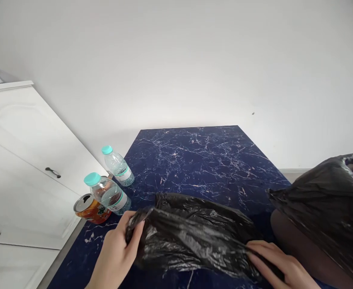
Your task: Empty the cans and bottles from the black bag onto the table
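Note:
A crumpled black plastic bag [191,235] lies stretched across the near part of a dark blue marbled table [200,160]. My left hand [118,253] grips the bag's left end, fingers curled into the plastic. At the bag's right end, my right hand [280,267] pinches the plastic. Two clear water bottles with teal caps [108,194] [118,165] stand at the table's left edge, just beyond my left hand. An orange drink can [91,208] leans next to the nearer bottle.
A bin lined with a black bag [327,212] stands at the right, close to my right hand. A white cabinet with dark handles [23,160] fills the left. A plain white wall is behind the table.

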The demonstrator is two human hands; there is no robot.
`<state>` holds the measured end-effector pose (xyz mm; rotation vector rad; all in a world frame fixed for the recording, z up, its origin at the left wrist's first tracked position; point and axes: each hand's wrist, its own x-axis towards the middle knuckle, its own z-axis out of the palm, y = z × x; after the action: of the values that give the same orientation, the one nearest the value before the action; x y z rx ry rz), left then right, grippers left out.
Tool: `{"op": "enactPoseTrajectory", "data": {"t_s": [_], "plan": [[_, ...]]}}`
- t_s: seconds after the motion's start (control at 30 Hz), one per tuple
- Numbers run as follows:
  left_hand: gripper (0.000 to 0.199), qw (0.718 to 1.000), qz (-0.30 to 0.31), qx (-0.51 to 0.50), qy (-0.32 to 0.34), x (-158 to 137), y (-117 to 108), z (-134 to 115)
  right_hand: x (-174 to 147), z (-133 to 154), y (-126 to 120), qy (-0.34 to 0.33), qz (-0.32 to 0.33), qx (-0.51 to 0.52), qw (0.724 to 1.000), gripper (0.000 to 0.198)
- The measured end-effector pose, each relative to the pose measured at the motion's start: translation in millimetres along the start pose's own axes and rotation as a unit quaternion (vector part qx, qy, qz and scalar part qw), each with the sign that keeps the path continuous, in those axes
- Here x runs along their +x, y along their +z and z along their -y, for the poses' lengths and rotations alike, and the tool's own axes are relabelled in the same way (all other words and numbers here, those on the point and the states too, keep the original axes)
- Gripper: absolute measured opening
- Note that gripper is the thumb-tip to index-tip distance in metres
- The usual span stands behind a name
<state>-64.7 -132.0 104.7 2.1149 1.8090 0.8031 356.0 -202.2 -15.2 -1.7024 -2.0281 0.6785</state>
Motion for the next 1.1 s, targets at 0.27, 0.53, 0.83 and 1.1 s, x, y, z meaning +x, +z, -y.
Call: {"op": "enactPoseTrajectory", "data": {"t_s": [0.27, 0.53, 0.83, 1.1], "plan": [[0.037, 0.949, -0.133, 0.114, 0.262, 13.1, 25.5, -43.1, 45.4, 16.1, -4.1, 0.136, -0.042, 0.092, 0.985, 0.056], [0.067, 0.933, 0.177, 0.135, 0.284, 14.5, 70.3, -39.0, 48.5, 47.6, -9.7, 0.065, -0.133, -0.03, 0.989, 0.052], [0.066, 0.928, 0.198, 0.139, 0.282, 29.6, 94.8, -31.0, 80.7, 104.9, 29.4, -0.155, -0.123, -0.158, 0.967, 0.07], [0.068, 0.944, 0.18, 0.162, 0.225, 26.4, 88.8, 18.2, 118.2, 38.6, 42.1, -0.122, -0.049, -0.154, 0.979, 0.063]]}}
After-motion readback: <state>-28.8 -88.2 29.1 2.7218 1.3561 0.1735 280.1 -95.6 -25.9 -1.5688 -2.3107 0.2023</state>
